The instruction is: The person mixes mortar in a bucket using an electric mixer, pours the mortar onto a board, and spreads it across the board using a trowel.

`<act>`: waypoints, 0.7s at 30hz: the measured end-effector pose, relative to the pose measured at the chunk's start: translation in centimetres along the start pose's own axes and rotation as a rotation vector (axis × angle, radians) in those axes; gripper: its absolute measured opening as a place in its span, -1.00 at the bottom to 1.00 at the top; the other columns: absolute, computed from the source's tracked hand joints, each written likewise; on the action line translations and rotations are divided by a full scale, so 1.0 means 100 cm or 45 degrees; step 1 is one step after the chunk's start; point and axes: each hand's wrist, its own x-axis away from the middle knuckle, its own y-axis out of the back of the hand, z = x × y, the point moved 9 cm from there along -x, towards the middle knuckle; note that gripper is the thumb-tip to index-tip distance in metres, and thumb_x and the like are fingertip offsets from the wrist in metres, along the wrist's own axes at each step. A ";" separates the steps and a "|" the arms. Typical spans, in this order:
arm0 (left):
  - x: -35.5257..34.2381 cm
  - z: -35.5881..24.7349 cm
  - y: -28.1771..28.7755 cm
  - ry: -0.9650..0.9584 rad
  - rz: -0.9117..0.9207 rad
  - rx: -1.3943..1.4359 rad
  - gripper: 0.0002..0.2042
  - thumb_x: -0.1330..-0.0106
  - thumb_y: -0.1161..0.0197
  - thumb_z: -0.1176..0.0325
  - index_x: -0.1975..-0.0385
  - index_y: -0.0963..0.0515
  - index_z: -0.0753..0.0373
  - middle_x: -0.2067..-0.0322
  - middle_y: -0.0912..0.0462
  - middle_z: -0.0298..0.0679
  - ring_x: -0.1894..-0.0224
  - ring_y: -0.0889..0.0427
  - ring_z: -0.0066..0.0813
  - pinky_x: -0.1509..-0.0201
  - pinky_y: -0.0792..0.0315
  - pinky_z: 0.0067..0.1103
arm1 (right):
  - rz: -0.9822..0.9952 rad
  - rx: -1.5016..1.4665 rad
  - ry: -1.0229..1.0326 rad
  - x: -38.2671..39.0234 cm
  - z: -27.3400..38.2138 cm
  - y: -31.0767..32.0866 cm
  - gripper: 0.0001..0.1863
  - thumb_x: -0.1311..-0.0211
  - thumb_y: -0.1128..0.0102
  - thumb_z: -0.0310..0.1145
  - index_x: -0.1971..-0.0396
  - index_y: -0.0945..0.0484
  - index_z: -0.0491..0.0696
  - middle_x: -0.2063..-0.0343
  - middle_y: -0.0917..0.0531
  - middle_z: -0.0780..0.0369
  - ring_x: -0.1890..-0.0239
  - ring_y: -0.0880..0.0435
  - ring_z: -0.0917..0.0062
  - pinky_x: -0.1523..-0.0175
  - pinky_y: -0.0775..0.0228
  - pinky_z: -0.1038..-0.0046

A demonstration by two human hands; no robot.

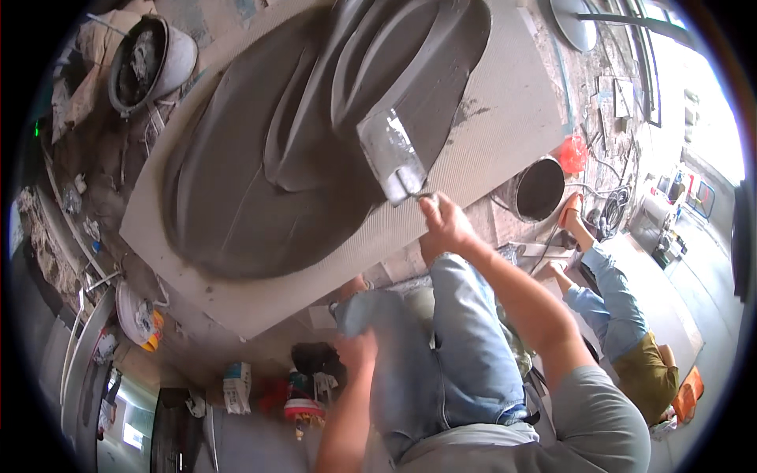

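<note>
My right hand (443, 223) grips a trowel (389, 154) by its handle. The flat metal blade, smeared pale, is over a thick spread of dark grey wet mortar (236, 197) with swirled ridges. That mortar lies on a large beige ribbed board or tile (512, 102), whose pale border shows around it. My left hand (356, 347) rests by my jeans-clad left leg, below the board; its fingers are hazy and hard to make out.
A bucket (169, 71) stands top left, another bucket (536, 189) right of the board. Cables (613, 206), a red bag (573, 154), a white bag (236, 386) and tubs (136, 311) lie around. Another person (643, 363) in an olive top is low at the right.
</note>
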 end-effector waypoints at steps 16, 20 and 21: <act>-0.021 0.042 -0.002 -0.195 -0.140 0.161 -0.31 -0.13 -0.28 -0.13 0.14 -0.48 0.55 0.19 -0.62 0.19 0.07 -0.65 0.12 -0.01 -0.54 -0.21 | 0.600 0.529 0.225 0.117 0.082 -0.239 -0.51 -0.32 -0.03 0.21 0.01 -0.34 0.14 0.30 -0.72 0.13 0.26 -0.75 0.16 0.24 -0.60 0.16; -0.008 0.037 0.005 -0.241 -0.307 0.220 -0.35 -0.15 -0.27 -0.10 0.15 -0.50 0.53 0.18 -0.63 0.18 0.14 -0.66 0.10 0.02 -0.53 -0.21 | -0.036 0.913 0.709 0.077 0.011 -0.114 -0.66 -0.29 -0.16 -0.07 0.06 -0.41 0.09 0.39 -0.68 0.22 0.42 -0.71 0.22 0.38 -0.57 0.20; -0.004 0.036 0.009 -0.230 -0.309 0.242 -0.35 -0.15 -0.27 -0.10 0.15 -0.50 0.53 0.18 -0.63 0.18 0.14 -0.66 0.10 0.02 -0.53 -0.21 | -0.116 0.828 0.336 0.059 -0.026 -0.069 -0.70 -0.26 -0.19 -0.17 0.05 -0.44 0.11 0.30 -0.68 0.20 0.39 -0.71 0.20 0.37 -0.57 0.17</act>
